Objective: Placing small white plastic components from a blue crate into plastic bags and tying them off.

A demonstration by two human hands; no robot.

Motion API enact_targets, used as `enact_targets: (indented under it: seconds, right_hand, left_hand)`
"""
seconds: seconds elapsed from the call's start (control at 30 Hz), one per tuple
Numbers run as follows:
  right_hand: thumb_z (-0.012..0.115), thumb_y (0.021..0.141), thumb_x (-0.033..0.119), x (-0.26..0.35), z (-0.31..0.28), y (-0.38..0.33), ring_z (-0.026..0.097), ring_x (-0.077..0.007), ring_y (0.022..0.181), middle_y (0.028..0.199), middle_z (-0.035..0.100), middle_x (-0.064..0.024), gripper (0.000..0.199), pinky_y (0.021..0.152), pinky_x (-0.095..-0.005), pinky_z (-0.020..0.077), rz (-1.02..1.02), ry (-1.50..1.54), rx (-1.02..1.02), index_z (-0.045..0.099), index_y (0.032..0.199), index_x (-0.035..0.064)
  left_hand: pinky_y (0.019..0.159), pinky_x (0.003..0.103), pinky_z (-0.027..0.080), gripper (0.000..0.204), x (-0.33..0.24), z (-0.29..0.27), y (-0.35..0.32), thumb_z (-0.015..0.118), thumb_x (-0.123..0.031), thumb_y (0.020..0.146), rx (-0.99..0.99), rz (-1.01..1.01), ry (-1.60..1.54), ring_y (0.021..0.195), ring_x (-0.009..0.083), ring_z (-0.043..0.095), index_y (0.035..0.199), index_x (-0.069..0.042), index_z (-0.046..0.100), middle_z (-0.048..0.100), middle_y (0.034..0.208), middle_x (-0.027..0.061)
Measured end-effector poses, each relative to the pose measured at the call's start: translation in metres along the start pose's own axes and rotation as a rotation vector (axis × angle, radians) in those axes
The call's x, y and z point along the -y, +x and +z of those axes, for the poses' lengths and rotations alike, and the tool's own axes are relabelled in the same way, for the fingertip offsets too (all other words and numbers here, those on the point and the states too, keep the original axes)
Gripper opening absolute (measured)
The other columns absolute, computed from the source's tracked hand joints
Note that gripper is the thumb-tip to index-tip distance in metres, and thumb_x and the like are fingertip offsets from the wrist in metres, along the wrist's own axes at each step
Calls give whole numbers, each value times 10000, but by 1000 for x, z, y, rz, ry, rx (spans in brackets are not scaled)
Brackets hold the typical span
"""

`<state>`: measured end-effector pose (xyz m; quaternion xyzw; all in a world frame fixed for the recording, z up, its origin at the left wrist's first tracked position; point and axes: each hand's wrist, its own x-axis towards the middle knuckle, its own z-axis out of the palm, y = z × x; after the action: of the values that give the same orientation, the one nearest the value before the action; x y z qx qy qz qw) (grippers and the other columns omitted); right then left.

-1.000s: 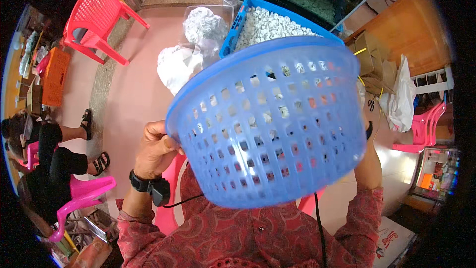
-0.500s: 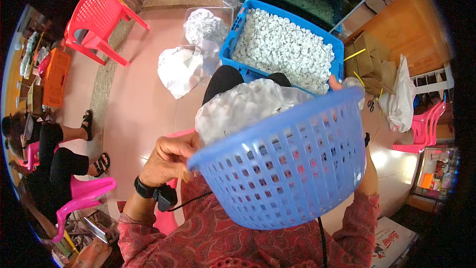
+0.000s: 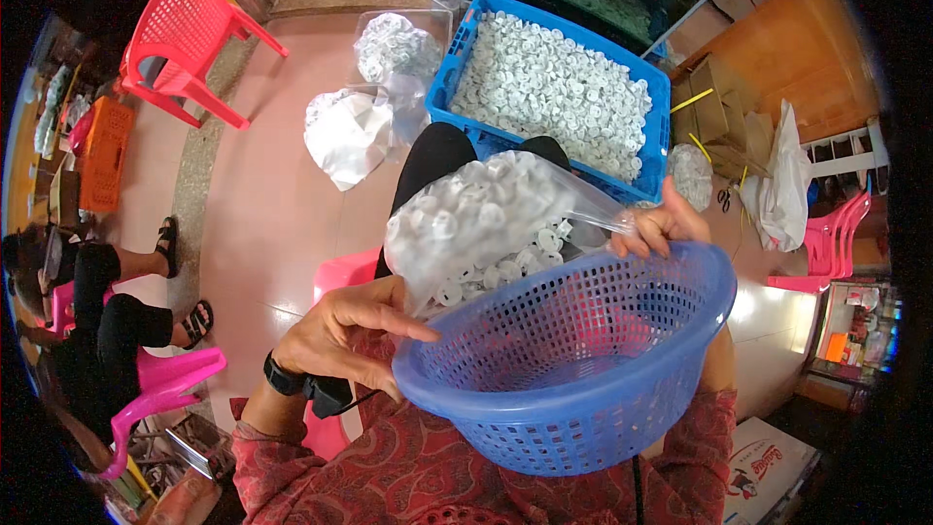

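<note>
A blue perforated plastic basket is held in front of my chest. Its open top faces up and away from me, and no pieces show inside. My left hand grips its left rim, thumb below and fingers over the edge. My right hand is at the far right rim, its fingers closed on the stretched edge of a clear plastic bag. Small round white plastic pieces fill the bag, which lies across my lap. Just beyond my knees, a blue crate holds many similar white pieces.
Two clear bags of white pieces lie on the floor left of the crate. A red chair stands far left; a seated person's leg shows at left. Cardboard, scissors and a white sack are at right.
The basket has tipped back toward me and lowered, so its inside now shows. My right hand has come into view over the rim, pulling the bag's edge. White pieces show at the bag's mouth.
</note>
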<state>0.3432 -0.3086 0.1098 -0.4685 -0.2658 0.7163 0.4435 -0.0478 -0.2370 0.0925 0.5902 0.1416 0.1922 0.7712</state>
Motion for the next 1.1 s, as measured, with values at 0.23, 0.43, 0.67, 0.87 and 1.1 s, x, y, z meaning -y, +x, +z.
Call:
enact_targets:
  seconds: [0.23,0.43,0.67,0.87,1.1]
  right_hand:
    - [108,999,560,5,5,4,465,-257,739,601,392,-69,719,780,-339,382,-173,-128,147,309,459,130]
    - [123,1003,549,2,-6,6,486,-273,742,605,439,-95,709,765,-346,390,-263,-129,248,303,460,131]
    - [141,1002,553,-7,-6,1,591,-370,1037,868,631,-231,719,918,-481,481,-216,192,47,333,463,117]
    - [50,1000,536,-9,-27,0,426,-402,1295,1263,516,-316,764,1077,-589,313,-232,249,319,432,534,66]
    - [173,1003,550,-11,-27,-8,464,-442,1242,1285,501,-335,745,1022,-563,380,-278,44,122,388,468,78]
  left_hand:
    - [639,252,320,391,-6,3,-10,755,26,692,-192,-45,-123,754,112,456,1078,12,695,547,806,19]
    - [711,257,395,256,-9,7,-15,685,58,760,-243,-47,-123,778,117,502,1014,26,697,618,873,47]
    - [767,243,464,178,5,9,-10,608,42,870,-370,-78,-312,875,118,604,1036,25,671,654,955,64]
    - [768,240,464,190,5,11,-5,610,54,859,-391,-87,-334,868,108,599,1036,24,670,653,957,61]
    - [808,264,476,190,4,13,-9,600,80,842,-382,-66,-347,886,130,610,1014,39,670,656,952,72]
